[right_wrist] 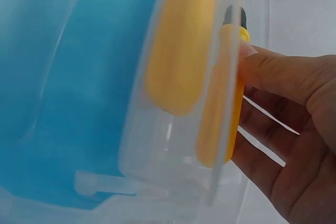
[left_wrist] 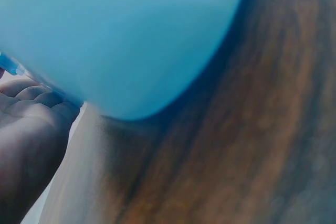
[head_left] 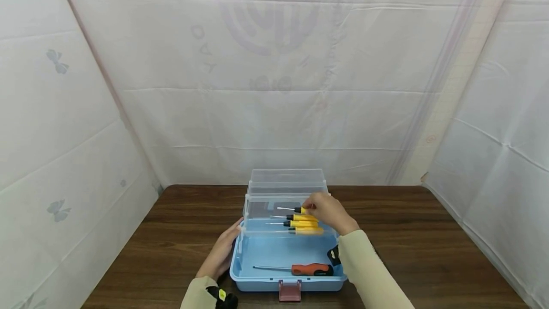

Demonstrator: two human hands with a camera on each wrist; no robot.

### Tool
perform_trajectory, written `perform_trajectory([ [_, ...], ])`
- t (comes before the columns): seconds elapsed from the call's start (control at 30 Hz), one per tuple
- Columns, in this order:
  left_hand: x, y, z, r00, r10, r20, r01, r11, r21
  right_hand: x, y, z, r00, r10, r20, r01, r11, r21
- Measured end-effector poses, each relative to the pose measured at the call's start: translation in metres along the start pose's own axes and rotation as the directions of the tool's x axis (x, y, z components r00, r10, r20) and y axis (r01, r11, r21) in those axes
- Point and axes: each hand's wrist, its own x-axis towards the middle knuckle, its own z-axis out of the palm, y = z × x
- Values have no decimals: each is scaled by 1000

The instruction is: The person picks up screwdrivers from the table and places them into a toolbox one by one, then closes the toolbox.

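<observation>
A light blue toolbox (head_left: 257, 284) stands with its clear lid (head_left: 287, 176) raised. My right hand (head_left: 330, 211) pinches a yellow-handled screwdriver (head_left: 303, 210) at the back of the box's clear tray (head_left: 256, 210). In the right wrist view, thumb and fingers grip that screwdriver (right_wrist: 221, 98) near its black collar, partly behind the tray's clear wall. Several other yellow-handled screwdrivers (head_left: 305, 223) lie in the tray, shafts to the left. On the box floor is a red-and-black screwdriver (head_left: 310, 269). My left hand (head_left: 223, 248) rests along the box's left side, fingers extended, fingertips partly hidden.
A dark wooden table (head_left: 184, 232) carries the box. A pinkish latch (head_left: 289, 291) hangs at the box front. White sheeting (head_left: 274, 123) rises behind the table and on both sides.
</observation>
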Motion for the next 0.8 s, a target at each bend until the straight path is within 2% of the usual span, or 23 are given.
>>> perform_trajectory([
  [0.47,2,-1,-4,1000,7,24,-8,999,33,0,-3,12,996,-47,-75,38,993,-116],
  [0.8,1,-1,-5,1000,8,21,-9,1000,15,0,-2,16,995,-82,-55,81,996,-36],
])
